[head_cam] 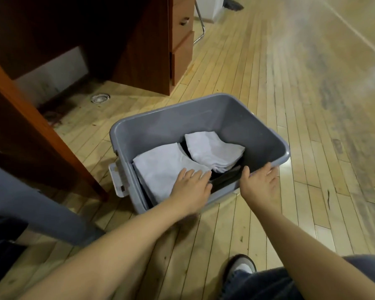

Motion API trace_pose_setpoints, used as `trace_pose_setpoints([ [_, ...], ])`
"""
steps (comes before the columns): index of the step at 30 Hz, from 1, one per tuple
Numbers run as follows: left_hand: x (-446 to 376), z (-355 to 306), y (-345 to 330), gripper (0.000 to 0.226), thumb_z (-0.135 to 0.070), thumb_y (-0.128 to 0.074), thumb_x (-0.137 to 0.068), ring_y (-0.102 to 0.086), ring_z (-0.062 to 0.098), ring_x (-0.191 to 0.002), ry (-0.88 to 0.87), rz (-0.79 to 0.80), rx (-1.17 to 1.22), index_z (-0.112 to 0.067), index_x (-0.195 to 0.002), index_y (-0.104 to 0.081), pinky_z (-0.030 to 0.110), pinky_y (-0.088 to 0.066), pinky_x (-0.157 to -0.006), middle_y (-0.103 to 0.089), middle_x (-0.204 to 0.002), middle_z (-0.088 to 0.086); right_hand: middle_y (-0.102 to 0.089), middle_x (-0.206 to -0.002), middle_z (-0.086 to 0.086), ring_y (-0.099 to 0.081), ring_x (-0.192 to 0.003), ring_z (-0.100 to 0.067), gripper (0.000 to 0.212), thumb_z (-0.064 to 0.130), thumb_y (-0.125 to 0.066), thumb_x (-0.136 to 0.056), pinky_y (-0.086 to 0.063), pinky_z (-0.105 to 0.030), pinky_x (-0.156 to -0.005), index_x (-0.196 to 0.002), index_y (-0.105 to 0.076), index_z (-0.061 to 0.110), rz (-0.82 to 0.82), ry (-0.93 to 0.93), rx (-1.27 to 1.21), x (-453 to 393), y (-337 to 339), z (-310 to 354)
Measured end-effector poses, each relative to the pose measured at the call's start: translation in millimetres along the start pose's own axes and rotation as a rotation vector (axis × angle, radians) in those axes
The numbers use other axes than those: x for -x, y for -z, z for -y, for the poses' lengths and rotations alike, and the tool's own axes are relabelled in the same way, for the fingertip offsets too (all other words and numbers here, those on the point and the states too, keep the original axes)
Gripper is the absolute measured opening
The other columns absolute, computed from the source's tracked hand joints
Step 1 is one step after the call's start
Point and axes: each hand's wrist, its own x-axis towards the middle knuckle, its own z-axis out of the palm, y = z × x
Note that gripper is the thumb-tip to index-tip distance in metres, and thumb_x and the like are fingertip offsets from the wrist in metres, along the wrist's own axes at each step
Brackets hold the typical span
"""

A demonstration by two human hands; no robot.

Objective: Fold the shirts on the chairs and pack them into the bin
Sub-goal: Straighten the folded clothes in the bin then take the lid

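The grey plastic bin (pixel 188 118) stands on the floor at the centre of the frame. Inside lie two folded white shirts (pixel 160 167), side by side, over something dark. The left hand (pixel 192 185) rests flat on the nearer shirt, fingers straight and a little apart. The right hand (pixel 261 180) grips the near rim of the bin, thumb inside. The pale wooden plank floor (pixel 290 105) is worn and scuffed. A brown wooden desk with drawers (pixel 180 40) fills the upper left.
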Motion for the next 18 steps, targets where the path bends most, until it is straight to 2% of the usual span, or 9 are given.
trace_pose_setpoints([
  [2,-12.6,18.5,10.8,0.057,-0.041,-0.011,-0.096,-0.032,0.025,-0.133,-0.016,-0.042,-0.079,-0.017,-0.143,-0.033,0.038,-0.010,-0.111,-0.041,-0.144,0.005,-0.018,-0.152,-0.022,-0.024,-0.138,-0.036,0.080,0.041,-0.045,-0.095,-0.024,-0.047,-0.114,-0.150,-0.001,0.004,0.005,-0.097,-0.106,4.4,-12.2,12.0],
  [5,-43.1,47.6,24.1,0.042,-0.033,-0.028,-0.100,-0.038,0.024,-0.129,0.072,-0.105,-0.104,-0.015,-0.136,-0.041,0.035,-0.018,-0.107,-0.047,-0.138,0.003,-0.020,-0.149,-0.024,-0.032,-0.132,-0.039,0.085,0.035,-0.049,-0.094,-0.031,-0.048,-0.110,-0.149,0.009,0.004,-0.021,-0.175,-0.203,9.9,-27.8,30.9],
  [8,-74.7,69.7,34.4,0.037,-0.031,-0.035,-0.099,-0.040,0.024,-0.125,0.126,-0.133,-0.116,-0.015,-0.131,-0.045,0.035,-0.025,-0.103,-0.051,-0.132,0.004,-0.022,-0.147,-0.024,-0.036,-0.128,-0.039,0.085,0.029,-0.050,-0.094,-0.034,-0.047,-0.108,-0.149,0.009,0.003,-0.020,-0.211,-0.170,5.2,-29.8,35.7],
  [11,-102.9,88.1,44.6,0.036,-0.028,-0.037,-0.098,-0.038,0.024,-0.127,0.184,-0.145,-0.099,-0.014,-0.130,-0.046,0.036,-0.026,-0.103,-0.048,-0.134,0.005,-0.025,-0.143,-0.023,-0.043,-0.118,-0.038,0.082,0.023,-0.049,-0.094,-0.040,-0.048,-0.102,-0.150,0.007,0.005,-0.013,-0.200,-0.150,-7.1,-31.8,34.1],
  [13,-120.9,102.4,51.8,0.039,-0.028,-0.038,-0.099,-0.032,0.025,-0.133,0.223,-0.157,-0.100,-0.014,-0.135,-0.043,0.037,-0.023,-0.106,-0.040,-0.142,0.007,-0.025,-0.142,-0.022,-0.049,-0.111,-0.037,0.082,0.023,-0.051,-0.093,-0.045,-0.048,-0.097,-0.150,0.007,0.008,-0.003,-0.200,-0.128,-17.3,-35.1,36.6],
  [16,-145.5,128.3,55.7,0.053,-0.035,-0.035,-0.100,-0.010,0.027,-0.144,0.312,-0.114,-0.129,-0.017,-0.148,-0.022,0.043,-0.012,-0.115,-0.011,-0.158,0.008,-0.024,-0.141,-0.021,-0.054,-0.102,-0.035,0.084,0.022,-0.053,-0.092,-0.050,-0.048,-0.089,-0.150,0.007,0.014,0.013,-0.202,-0.126,-32.9,-41.9,41.1],
  [18,-160.5,145.0,57.4,0.060,-0.040,-0.035,-0.099,-0.002,0.027,-0.146,0.376,-0.115,-0.106,-0.019,-0.151,-0.012,0.045,-0.007,-0.117,0.000,-0.160,0.007,-0.023,-0.142,-0.021,-0.056,-0.098,-0.033,0.083,0.022,-0.053,-0.092,-0.053,-0.047,-0.085,-0.149,0.007,0.016,0.001,-0.173,-0.106,-45.4,-45.1,44.0],
])
